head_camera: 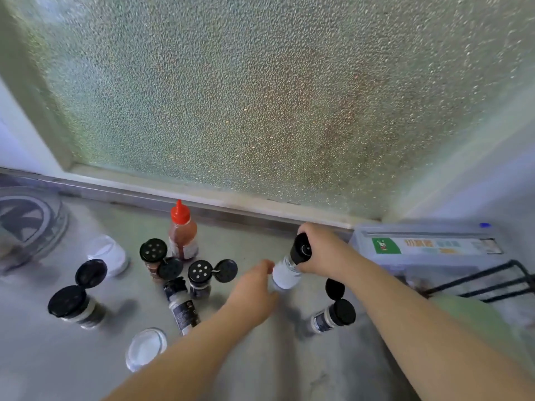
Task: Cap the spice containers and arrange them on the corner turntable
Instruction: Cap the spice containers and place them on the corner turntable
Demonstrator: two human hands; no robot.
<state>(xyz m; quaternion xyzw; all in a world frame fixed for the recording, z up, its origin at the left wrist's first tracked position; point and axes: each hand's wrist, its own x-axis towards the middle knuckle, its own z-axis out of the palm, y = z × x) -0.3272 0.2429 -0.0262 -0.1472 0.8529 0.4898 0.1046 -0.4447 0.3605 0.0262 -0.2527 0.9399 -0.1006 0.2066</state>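
Note:
A white-labelled spice bottle stands at the counter's middle. My right hand grips its black cap from the right. My left hand wraps the bottle's lower body from the left. Around it stand several spice jars with black flip lids hanging open: one at the left, two in the middle, one at the right. A dark-labelled jar leans near the middle. A clear round turntable sits at the far left.
A red-capped sauce bottle stands near the frosted window. A white jar lies behind the left jar and a clear-lidded jar sits near the front. A plastic box and a black wire rack occupy the right.

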